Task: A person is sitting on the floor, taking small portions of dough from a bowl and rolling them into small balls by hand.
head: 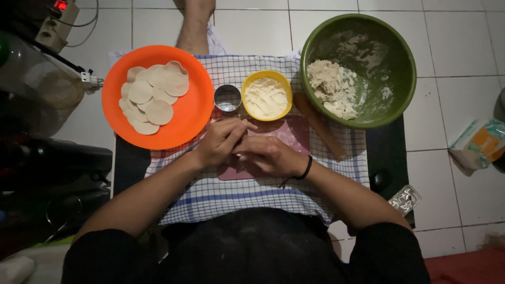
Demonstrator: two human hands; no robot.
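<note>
Hands meet over the pink board [286,134] on the checked cloth [236,192], where I see my left hand [221,141] and right hand [269,156] touching, fingers curled together so I cannot tell what they pinch, just below the yellow flour bowl [266,95].

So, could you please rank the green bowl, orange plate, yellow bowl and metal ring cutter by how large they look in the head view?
1. green bowl and orange plate: they look about equally wide, so no ranking between them.
2. yellow bowl
3. metal ring cutter

All stand at a similar distance from the camera.
</note>
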